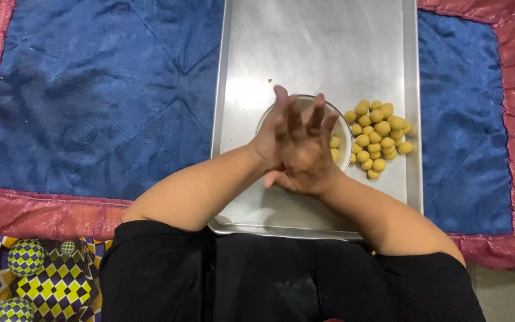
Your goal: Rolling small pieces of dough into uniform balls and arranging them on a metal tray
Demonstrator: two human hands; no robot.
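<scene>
White bowl [343,132] of yellow dough balls [334,143] beneath pressed-together hands [296,146].

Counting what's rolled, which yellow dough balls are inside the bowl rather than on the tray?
The two small yellow dough balls beside the hands, inside the white bowl.

Brushed metal tray [323,53]; glossy quilted blue cloth [102,101]; seemingly matt dough balls [379,137].

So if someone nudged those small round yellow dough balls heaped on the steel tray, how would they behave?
The small yellow dough balls would probably roll, being round on the smooth, flat steel tray. They look soft, so squeezing might dent them. Packed touching, they may stick together.
</scene>
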